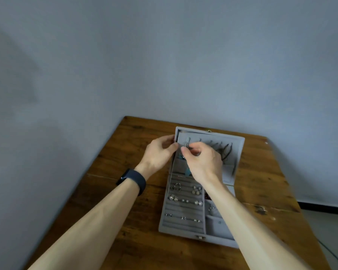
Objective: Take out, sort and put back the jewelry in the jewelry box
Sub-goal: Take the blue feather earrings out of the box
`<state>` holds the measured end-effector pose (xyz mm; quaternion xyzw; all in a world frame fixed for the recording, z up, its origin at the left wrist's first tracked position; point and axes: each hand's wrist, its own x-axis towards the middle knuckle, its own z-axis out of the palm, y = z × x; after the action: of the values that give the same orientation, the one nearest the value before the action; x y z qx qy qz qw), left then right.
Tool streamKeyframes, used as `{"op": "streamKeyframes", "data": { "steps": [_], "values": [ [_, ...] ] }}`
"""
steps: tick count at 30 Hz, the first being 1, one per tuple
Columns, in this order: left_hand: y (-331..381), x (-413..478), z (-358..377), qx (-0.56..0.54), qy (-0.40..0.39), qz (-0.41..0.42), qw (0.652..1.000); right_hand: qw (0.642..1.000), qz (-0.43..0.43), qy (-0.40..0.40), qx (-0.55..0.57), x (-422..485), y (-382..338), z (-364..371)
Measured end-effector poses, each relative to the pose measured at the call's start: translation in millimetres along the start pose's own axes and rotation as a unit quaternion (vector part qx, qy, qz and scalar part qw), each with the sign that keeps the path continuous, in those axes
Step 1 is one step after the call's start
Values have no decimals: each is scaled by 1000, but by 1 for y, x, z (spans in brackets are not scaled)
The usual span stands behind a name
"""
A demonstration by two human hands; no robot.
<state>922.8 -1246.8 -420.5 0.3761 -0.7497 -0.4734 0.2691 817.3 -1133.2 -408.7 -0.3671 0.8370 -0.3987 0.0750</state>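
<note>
The silvery piece (186, 147) pinched at the fingertips of the right hand (204, 162) is too blurred to name. Below those fingers a teal bit (188, 171) shows only partly, behind the palm. The right forearm (242, 215) hides some jewelry box (241, 145) compartments and, like the left forearm (90, 221), runs off the bottom edge
</note>
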Motion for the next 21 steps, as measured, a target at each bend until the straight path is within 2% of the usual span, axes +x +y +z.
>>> {"op": "streamKeyframes", "data": {
  "steps": [6, 12, 21],
  "values": [
    [-3, -7, 1, 40, 48, 68, 996, 997, 50, 23, -47, -1, -9, 9],
    [-2, -11, -1, 50, 63, 85, 993, 997, 43, 43, -56, -3, -18, 9],
    [5, -18, -3, 56, 58, 82, 993, 993, 47, 94, 54, -5, -25, 4]
  ]
}}
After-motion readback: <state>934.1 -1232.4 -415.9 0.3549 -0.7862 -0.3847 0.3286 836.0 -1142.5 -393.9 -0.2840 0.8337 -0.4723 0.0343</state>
